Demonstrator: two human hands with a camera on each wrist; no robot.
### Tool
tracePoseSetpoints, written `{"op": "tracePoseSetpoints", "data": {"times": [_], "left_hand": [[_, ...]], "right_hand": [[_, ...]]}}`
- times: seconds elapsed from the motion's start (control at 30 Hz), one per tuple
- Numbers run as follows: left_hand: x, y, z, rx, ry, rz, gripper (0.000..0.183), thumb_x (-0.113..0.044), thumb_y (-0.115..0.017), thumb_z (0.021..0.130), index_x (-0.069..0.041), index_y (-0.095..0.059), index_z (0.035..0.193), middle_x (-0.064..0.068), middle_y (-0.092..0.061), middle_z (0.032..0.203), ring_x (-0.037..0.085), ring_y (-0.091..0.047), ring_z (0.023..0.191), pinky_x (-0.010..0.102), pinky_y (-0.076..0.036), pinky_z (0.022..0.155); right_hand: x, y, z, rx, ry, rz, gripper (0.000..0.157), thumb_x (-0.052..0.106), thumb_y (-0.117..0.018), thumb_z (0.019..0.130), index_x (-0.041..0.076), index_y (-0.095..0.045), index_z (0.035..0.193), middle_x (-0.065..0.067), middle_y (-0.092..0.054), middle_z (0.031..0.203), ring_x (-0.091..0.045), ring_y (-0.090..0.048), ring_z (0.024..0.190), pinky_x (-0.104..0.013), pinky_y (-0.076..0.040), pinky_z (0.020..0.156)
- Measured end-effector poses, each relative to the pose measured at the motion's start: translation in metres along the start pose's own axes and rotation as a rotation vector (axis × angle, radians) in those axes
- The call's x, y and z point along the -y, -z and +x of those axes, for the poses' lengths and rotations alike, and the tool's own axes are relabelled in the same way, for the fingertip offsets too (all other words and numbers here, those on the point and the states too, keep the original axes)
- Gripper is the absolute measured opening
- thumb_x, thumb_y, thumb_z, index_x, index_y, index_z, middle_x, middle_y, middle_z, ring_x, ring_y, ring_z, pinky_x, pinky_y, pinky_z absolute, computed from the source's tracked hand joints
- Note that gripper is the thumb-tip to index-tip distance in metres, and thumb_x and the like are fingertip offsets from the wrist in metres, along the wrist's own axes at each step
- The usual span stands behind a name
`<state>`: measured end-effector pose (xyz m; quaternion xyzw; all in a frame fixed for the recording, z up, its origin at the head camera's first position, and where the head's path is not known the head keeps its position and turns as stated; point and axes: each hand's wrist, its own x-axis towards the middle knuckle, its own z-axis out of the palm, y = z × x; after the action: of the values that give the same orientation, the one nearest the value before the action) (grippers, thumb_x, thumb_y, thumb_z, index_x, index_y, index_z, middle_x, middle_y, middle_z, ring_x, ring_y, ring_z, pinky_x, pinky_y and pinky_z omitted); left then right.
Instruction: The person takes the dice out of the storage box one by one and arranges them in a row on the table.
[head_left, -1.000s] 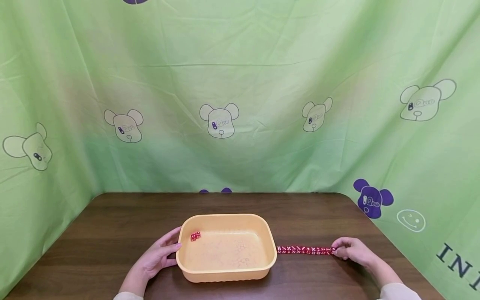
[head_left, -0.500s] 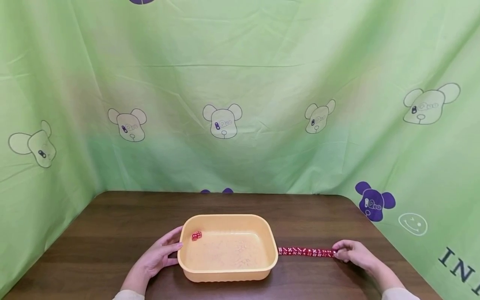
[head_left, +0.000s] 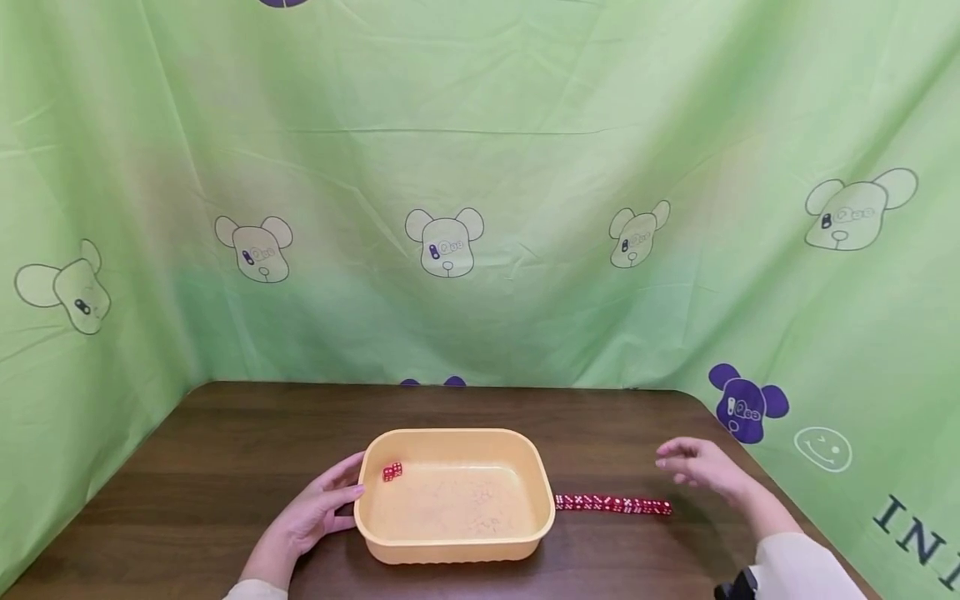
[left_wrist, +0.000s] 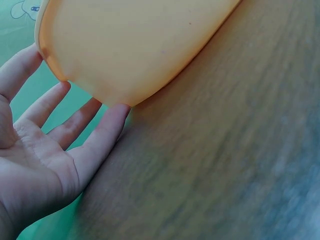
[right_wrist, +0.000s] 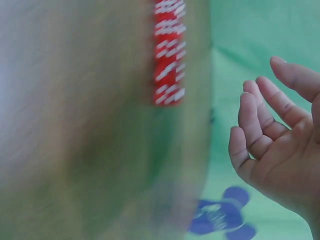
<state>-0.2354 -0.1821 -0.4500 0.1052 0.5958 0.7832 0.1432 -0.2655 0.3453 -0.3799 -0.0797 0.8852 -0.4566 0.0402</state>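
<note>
A pale orange plastic tub stands on the table, with a few red dice in its back left corner. My left hand rests spread against the tub's left side; in the left wrist view its fingertips touch the outer wall. A straight row of several red dice with white pips runs right from the tub's right side. Above and behind the row's right end, my right hand is raised off the dice. In the right wrist view this hand holds nothing, its fingers loosely bent, while the dice row is blurred.
The dark brown wooden table has rounded back corners. A green curtain printed with bear heads hangs behind it and along both sides. A black device sits at my right sleeve.
My right hand has let go of the die at the row's right end and lifted up and back. My left hand, the tub and the dice stay in place.
</note>
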Motion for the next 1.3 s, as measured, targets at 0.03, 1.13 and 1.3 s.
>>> {"op": "tracePoseSetpoints", "data": {"times": [0.03,1.13,1.3], "left_hand": [[0.000,0.000,0.000,0.000,0.000,0.000,0.061,-0.004,-0.050,0.084,-0.003,-0.018,0.136,0.022,-0.022,0.135,0.026,-0.045,0.105,0.044,-0.043,0.077],[0.000,0.001,0.002,-0.021,-0.001,0.010,0.063,-0.006,-0.053,0.082,-0.003,-0.019,0.136,0.024,-0.022,0.134,0.027,-0.046,0.104,0.043,-0.044,0.075],[0.001,0.001,0.002,-0.014,-0.001,0.011,0.064,-0.006,-0.053,0.082,-0.002,-0.019,0.136,0.024,-0.021,0.134,0.027,-0.045,0.104,0.044,-0.043,0.076]], "right_hand": [[0.007,0.000,0.003,-0.003,0.010,-0.004,0.045,0.014,-0.060,0.079,-0.016,-0.043,0.107,-0.011,-0.057,0.086,-0.023,-0.053,0.069,-0.031,-0.045,0.058],[0.151,-0.113,0.088,0.176,0.242,0.132,0.026,0.009,-0.061,0.078,-0.008,-0.055,0.097,-0.003,-0.057,0.076,-0.020,-0.053,0.064,-0.027,-0.044,0.060],[0.164,-0.139,0.094,0.219,0.270,0.141,0.024,0.008,-0.061,0.077,-0.007,-0.056,0.095,-0.002,-0.057,0.073,-0.021,-0.053,0.063,-0.026,-0.043,0.058]]}}
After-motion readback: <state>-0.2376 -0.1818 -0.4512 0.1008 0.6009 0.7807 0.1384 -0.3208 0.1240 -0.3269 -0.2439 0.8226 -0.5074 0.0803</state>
